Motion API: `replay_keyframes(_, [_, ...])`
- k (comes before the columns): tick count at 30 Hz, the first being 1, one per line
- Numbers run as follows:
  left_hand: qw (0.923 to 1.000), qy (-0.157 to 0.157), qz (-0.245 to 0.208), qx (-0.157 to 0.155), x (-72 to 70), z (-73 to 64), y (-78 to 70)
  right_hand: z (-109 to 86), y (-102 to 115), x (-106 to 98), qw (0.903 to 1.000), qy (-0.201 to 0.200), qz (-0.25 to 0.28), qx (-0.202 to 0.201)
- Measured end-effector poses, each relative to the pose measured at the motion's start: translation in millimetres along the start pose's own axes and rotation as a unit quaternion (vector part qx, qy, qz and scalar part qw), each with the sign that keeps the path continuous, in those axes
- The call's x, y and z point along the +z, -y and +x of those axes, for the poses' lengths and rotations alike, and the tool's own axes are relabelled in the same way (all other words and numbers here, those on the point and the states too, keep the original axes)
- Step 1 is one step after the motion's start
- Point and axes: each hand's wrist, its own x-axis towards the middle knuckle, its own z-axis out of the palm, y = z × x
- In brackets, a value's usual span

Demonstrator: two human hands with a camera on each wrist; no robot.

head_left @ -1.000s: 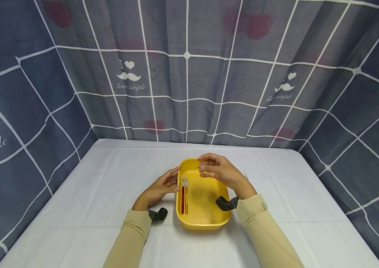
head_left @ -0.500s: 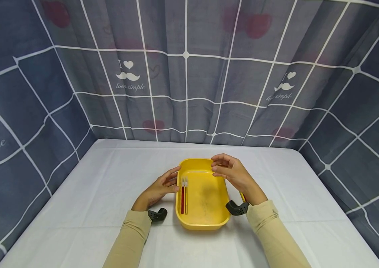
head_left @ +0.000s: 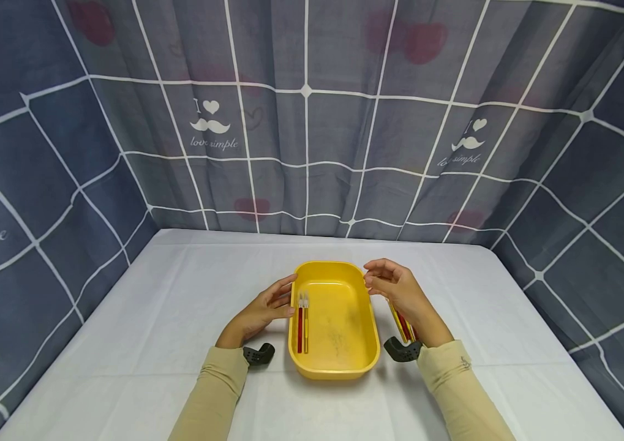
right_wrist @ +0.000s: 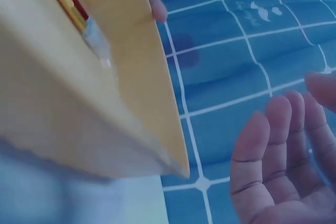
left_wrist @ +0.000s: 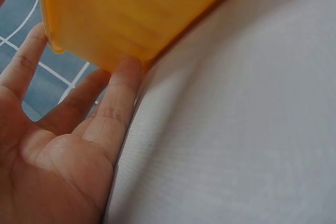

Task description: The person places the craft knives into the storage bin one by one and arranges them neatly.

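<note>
A yellow tray [head_left: 339, 343] stands on the white table. Inside it, along the left wall, lie a slim red-handled brush [head_left: 300, 331] and a yellow-handled brush [head_left: 306, 334], both with pale tips. My left hand [head_left: 256, 313] touches the tray's left side, fingers extended, as the left wrist view shows at the tray wall [left_wrist: 126, 19]. My right hand [head_left: 404, 300] is beside the tray's far right edge, fingers loosely bent; in the right wrist view nothing lies between its fingers [right_wrist: 249, 153]. Partly hidden beneath that hand are several red and yellow sticks [head_left: 402, 323].
The white tablecloth [head_left: 207, 263] extends around the tray. A dark grid-patterned curtain [head_left: 273, 128] encloses the table at the back and both sides. Each wrist carries a black camera mount, such as the left one [head_left: 259, 354].
My right hand has moved from above the tray to the right, past its edge, uncovering red and yellow sticks on the table. My left hand stays at the tray's left side.
</note>
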Motion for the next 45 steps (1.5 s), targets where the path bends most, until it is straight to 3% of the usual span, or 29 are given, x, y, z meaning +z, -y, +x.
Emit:
replay_keyframes(7, [1.0000, 0.001, -0.002, 0.003, 0.7, -0.8, -0.6, -3.6, -5, -14, 0.9984, -0.017, -0.053, -0.007])
replay_keyframes(14, [1.0000, 0.002, -0.001, 0.002, 0.6, 0.0, -0.5, -7.1, -15, -30, 0.9990, -0.037, -0.023, 0.008])
replay_keyframes(30, [1.0000, 0.006, -0.005, 0.002, 1.0, 0.7, -0.3, -9.6, -35, -65, 0.9960, -0.077, -0.013, 0.042])
replay_keyframes(45, [1.0000, 0.006, -0.006, 0.003, 1.8, -1.1, -3.1, -8.4, -48, -84, 0.9874, -0.086, -0.098, 0.089])
